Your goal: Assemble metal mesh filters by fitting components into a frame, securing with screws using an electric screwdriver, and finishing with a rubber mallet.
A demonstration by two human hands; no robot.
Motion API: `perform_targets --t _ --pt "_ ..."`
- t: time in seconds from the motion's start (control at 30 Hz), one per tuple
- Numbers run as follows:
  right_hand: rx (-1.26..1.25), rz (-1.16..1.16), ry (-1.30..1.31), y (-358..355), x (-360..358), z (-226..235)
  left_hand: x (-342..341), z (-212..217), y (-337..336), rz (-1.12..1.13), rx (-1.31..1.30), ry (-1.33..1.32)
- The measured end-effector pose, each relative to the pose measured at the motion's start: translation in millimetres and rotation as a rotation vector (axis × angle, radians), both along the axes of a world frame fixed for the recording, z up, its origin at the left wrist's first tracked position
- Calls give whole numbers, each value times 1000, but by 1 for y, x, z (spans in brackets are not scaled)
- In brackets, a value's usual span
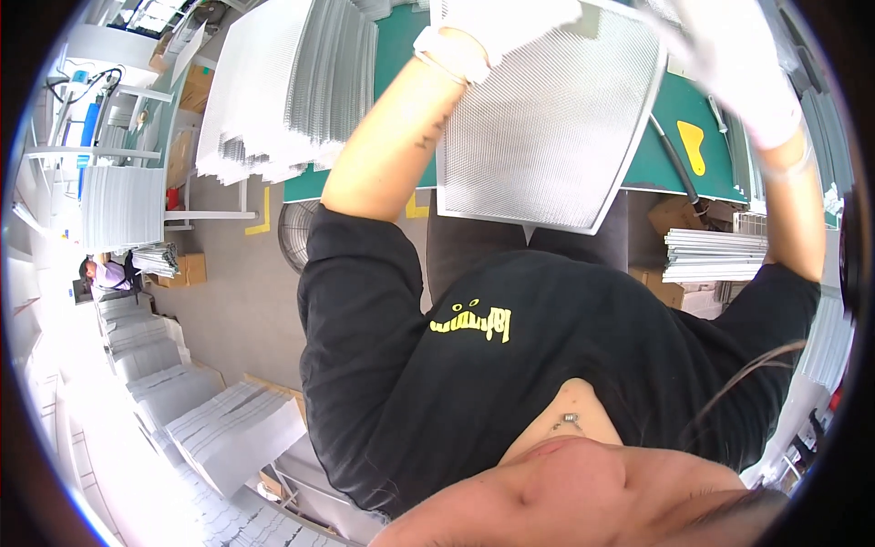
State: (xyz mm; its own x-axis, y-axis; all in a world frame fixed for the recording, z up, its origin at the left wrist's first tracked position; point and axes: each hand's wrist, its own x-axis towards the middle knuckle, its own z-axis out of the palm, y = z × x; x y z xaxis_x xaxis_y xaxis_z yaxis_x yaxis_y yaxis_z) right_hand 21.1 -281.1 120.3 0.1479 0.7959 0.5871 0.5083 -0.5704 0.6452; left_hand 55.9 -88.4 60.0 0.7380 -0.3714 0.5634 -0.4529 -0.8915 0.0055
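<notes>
A framed metal mesh panel (547, 118) lies in front of me, its near edge overhanging the green table (661, 169). My left hand (515, 25), in a white glove, rests over the panel's far left part with its fingers stretched toward the middle; the upper picture edge and glare hide part of it. My right hand (743, 77), also white-gloved, is at the panel's far right edge. Motion blurs its fingers, so what they hold is unclear. A yellow flat plate with a rounded outline (692, 148) and a black-handled tool (676, 166) lie right of the panel.
Tall stacks of mesh sheets (260, 91) stand on the table's left. Metal strips (715, 255) are bundled below right. A round fan (296, 235) is under the table's left side. More sheet stacks (237, 433) line the left, where another person (111, 273) is far off.
</notes>
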Motion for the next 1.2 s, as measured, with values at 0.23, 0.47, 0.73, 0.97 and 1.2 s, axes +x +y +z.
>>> perform_targets --t 0.23,0.47,0.73,0.97,1.2 --pt "360 104 844 -42 8 -105 -33 9 -4 -347 46 214" --pt "1203 -118 1202 -129 13 -195 -8 -50 136 -459 -328 303" --pt "1369 -23 1208 -59 62 -276 -32 -86 72 -1296 -1485 480" --pt "609 -370 969 -47 58 -247 -28 -33 67 -1162 -1045 33" --pt "401 -941 992 -133 -20 -296 -22 -23 6 -510 -297 -599"
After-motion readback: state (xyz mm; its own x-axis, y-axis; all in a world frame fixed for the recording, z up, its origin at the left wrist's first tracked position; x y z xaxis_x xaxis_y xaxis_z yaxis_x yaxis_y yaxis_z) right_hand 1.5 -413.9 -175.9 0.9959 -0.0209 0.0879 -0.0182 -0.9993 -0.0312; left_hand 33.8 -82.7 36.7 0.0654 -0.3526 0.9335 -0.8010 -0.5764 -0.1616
